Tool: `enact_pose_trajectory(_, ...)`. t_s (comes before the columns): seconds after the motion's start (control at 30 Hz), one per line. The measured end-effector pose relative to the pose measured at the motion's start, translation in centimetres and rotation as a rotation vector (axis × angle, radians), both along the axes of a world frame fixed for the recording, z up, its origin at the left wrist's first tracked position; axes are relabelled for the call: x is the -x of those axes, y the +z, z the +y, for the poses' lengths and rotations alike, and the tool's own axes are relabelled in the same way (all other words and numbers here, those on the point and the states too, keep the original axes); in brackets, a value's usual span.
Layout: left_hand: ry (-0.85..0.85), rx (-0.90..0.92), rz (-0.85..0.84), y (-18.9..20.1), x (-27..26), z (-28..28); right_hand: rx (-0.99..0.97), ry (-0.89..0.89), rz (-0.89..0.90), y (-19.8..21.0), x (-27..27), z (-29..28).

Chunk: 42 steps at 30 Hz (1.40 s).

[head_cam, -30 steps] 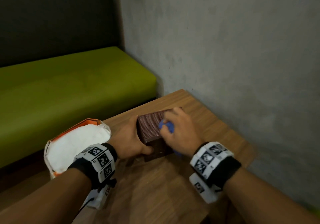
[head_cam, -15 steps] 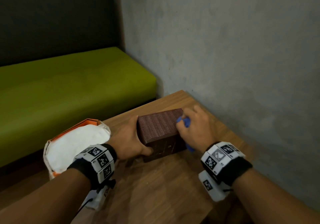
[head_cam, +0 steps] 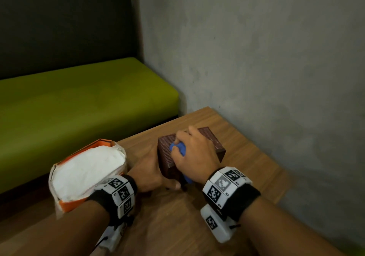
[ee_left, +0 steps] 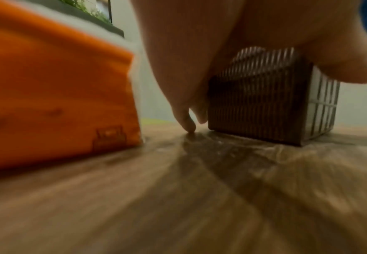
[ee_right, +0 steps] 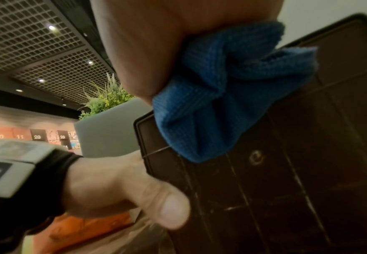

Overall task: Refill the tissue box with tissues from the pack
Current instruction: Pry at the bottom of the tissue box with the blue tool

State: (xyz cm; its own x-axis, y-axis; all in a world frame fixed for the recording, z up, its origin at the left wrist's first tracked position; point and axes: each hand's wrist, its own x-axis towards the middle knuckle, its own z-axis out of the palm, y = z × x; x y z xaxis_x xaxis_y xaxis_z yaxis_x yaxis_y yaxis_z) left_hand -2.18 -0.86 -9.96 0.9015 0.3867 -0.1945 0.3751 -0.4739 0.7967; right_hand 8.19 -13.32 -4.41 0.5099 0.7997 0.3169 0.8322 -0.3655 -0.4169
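A dark brown ribbed tissue box [head_cam: 212,140] [ee_left: 256,103] [ee_right: 297,171] stands on the wooden table [head_cam: 177,226]. My left hand [head_cam: 150,174] [ee_right: 121,189] grips its near left corner, thumb on the front face. My right hand [head_cam: 194,155] lies on the box's top and holds a crumpled blue cloth [head_cam: 178,149] [ee_right: 221,96] against it. The orange and white tissue pack [head_cam: 87,172] [ee_left: 54,96] lies open to the left, with white tissues showing.
A grey wall [head_cam: 256,58] runs close along the table's right side. A green bench seat [head_cam: 79,101] lies beyond the table's far edge. The table's near part in front of the box is bare wood.
My right hand with the blue cloth has slid back left across the box's top, after moving right before. The box has shifted slightly. My left hand keeps its grip.
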Motion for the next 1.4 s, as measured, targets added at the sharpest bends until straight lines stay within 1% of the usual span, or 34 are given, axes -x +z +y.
enact_pose_trajectory(0.07, 0.016, -0.004, -0.004, 0.1, -0.1, 0.0, -0.025, -0.009, 0.035, 0.0, 0.0, 0.0)
enact_pose_trajectory(0.13, 0.031, -0.028, -0.022, 1.4, 0.1, 0.2, -0.098, -0.052, 0.113, 0.6, -0.8, -0.2)
enact_pose_trajectory(0.17, 0.024, -0.087, -0.047, 2.5, 0.1, 0.4, -0.168, -0.095, 0.159, 1.1, -1.5, -0.4)
enact_pose_trajectory(0.23, -0.004, -0.266, -0.041, 5.5, 0.0, 0.7, -0.317, -0.188, 0.232, 2.9, -2.8, -0.7)
enact_pose_trajectory(0.3, -0.017, -0.362, -0.008, 8.1, -0.4, 0.9, -0.402, -0.213, 0.263, 4.7, -3.6, -0.7)
enact_pose_trajectory(0.37, -0.065, -0.476, 0.048, 9.8, -1.3, 0.8, -0.370, -0.157, 0.250, 6.0, -3.8, -0.5)
enact_pose_trajectory(0.4, -0.078, -0.518, 0.083, 10.2, -1.7, 0.6, -0.311, -0.124, 0.244, 6.2, -3.8, -0.4)
enact_pose_trajectory(0.43, -0.080, -0.522, 0.100, 10.4, -2.1, 0.3, -0.237, -0.105, 0.240, 6.0, -3.8, -0.3)
enact_pose_trajectory(0.47, -0.072, -0.496, 0.113, 10.4, -2.2, 0.0, -0.175, -0.102, 0.233, 5.6, -3.9, -0.4)
enact_pose_trajectory(0.53, -0.037, -0.420, 0.089, 9.6, -2.0, -0.2, -0.131, -0.129, 0.204, 4.3, -4.2, -0.7)
enact_pose_trajectory(0.57, -0.015, -0.354, 0.058, 8.9, -1.7, -0.2, -0.126, -0.139, 0.188, 3.7, -4.3, -0.8)
enact_pose_trajectory(0.67, 0.048, -0.051, -0.060, 6.8, -0.2, 0.3, -0.048, -0.131, 0.124, 3.4, -4.1, -0.6)
enact_pose_trajectory(0.7, 0.065, -0.012, -0.101, 6.3, 0.1, 0.3, 0.000, -0.131, 0.088, 3.7, -3.9, -0.3)
enact_pose_trajectory(0.8, 0.127, -0.043, -0.194, 5.6, 0.3, -0.2, 0.077, -0.105, -0.021, 4.5, -2.7, 1.0)
enact_pose_trajectory(0.83, 0.135, -0.040, -0.214, 5.5, 0.2, -0.4, 0.082, -0.068, -0.026, 4.7, -1.9, 1.5)
enact_pose_trajectory(0.93, 0.134, -0.023, -0.228, 5.1, 0.2, -0.3, 0.123, 0.116, -0.063, 4.4, 0.4, 2.8)
enact_pose_trajectory(1.0, 0.140, -0.016, -0.227, 4.9, 0.3, 0.0, 0.117, 0.149, -0.034, 4.3, -0.2, 2.8)
enact_pose_trajectory(1.03, 0.146, -0.011, -0.229, 4.9, 0.4, 0.0, 0.108, 0.111, -0.011, 4.3, -1.1, 2.6)
enact_pose_trajectory(1.07, 0.152, -0.003, -0.232, 5.0, 0.3, 0.0, 0.119, 0.037, 0.003, 4.3, -2.2, 2.4)
enact_pose_trajectory(1.13, 0.139, -0.003, -0.231, 5.2, -0.1, -0.4, 0.191, -0.162, -0.008, 4.5, -3.9, 2.2)
enact_pose_trajectory(1.17, 0.133, -0.006, -0.229, 5.3, -0.2, -0.5, 0.206, -0.213, -0.037, 4.6, -4.1, 2.4)
enact_pose_trajectory(1.2, 0.131, -0.004, -0.229, 5.2, -0.3, -0.6, 0.198, -0.211, -0.064, 4.8, -3.7, 2.8)
enact_pose_trajectory(1.23, 0.130, -0.007, -0.231, 5.2, -0.3, -0.5, 0.173, -0.165, -0.074, 5.0, -2.9, 3.2)
enact_pose_trajectory(1.33, 0.138, -0.040, -0.217, 5.0, 0.2, 0.0, 0.112, 0.078, -0.065, 4.4, 0.3, 3.2)
enact_pose_trajectory(1.4, 0.146, -0.054, -0.210, 5.0, 0.4, 0.2, 0.050, 0.144, -0.009, 4.1, 0.6, 1.5)
